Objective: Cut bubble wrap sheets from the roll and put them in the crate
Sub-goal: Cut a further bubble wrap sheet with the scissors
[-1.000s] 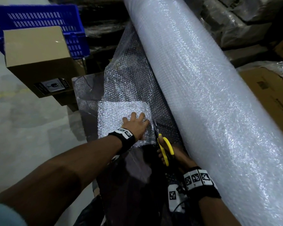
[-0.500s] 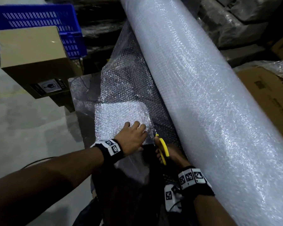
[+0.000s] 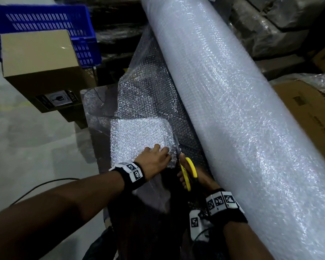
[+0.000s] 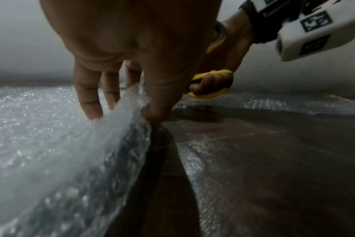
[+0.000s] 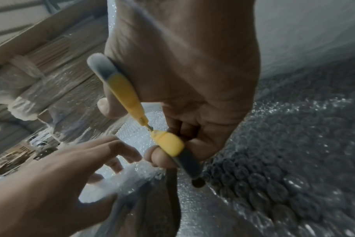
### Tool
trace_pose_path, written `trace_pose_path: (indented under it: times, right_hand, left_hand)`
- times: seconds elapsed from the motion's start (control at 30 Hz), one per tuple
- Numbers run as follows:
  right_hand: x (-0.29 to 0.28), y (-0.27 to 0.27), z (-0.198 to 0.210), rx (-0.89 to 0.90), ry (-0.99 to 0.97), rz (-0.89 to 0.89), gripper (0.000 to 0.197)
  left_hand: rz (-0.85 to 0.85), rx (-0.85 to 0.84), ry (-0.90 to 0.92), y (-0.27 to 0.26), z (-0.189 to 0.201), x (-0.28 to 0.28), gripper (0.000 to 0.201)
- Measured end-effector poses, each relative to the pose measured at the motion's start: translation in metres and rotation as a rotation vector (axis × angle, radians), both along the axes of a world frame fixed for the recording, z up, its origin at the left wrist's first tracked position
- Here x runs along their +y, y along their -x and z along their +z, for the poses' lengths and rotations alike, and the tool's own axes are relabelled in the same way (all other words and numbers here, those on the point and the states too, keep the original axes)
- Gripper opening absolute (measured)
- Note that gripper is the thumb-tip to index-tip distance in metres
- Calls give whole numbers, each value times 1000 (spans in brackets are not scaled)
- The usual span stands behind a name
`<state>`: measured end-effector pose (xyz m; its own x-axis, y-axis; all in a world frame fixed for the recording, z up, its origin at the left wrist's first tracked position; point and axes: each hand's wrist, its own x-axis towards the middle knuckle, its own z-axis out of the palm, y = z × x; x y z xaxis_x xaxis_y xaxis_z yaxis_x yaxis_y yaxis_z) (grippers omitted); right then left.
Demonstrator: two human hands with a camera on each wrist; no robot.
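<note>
the big roll (image 3: 233,109) walls off the whole right side, its flank touching the right hand (image 3: 197,177) and leaving it no room that way. left of the roll, a narrow lane of unrolled wrap (image 3: 148,94) runs ahead. the cardboard box (image 3: 39,59) and blue crate (image 3: 45,21) stand farther left of the roll, with bare floor (image 3: 26,147) before them.

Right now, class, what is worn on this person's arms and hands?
Both forearms are bare. Each wrist has a black band carrying white blocks with black square-code markers: left wristband, right wristband. A white camera unit and thin cable hang under the right wrist. No gloves.
</note>
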<state>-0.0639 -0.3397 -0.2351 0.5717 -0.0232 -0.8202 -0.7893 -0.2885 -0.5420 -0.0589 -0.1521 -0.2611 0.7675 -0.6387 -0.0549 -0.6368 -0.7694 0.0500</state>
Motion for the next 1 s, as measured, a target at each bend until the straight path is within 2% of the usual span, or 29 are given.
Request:
trace_pose_path:
  times: [0.1, 0.2, 0.37, 0.5, 0.6, 0.73, 0.87, 1.0]
  right_hand:
    - [0, -1, 2, -16, 9, 9, 73]
    - [2, 0, -1, -56, 14, -12, 71]
    - [1, -1, -11, -161, 55, -23, 47]
    - [1, -4, -5, -86, 8, -7, 62]
    - [5, -9, 1, -14, -19, 20, 75]
    - [12, -15, -1, -98, -17, 1, 56]
    - [14, -19, -4, -109, -7, 18, 73]
    - [16, -24, -6, -80, -38, 38, 68]
  left_hand:
    - [-3, -31, 61, -3, -2, 3, 32]
    - [-3, -25, 71, -5, -6, 6, 20]
    - [28, 61, 38, -2, -1, 5, 25]
    - [38, 141, -18, 0, 12, 3, 36]
    - [68, 174, -68, 2, 19, -2, 33]
    - [109, 181, -84, 3, 23, -5, 36]
    - [119, 221, -95, 2, 26, -5, 34]
    - [127, 243, -92, 1, 27, -6, 32]
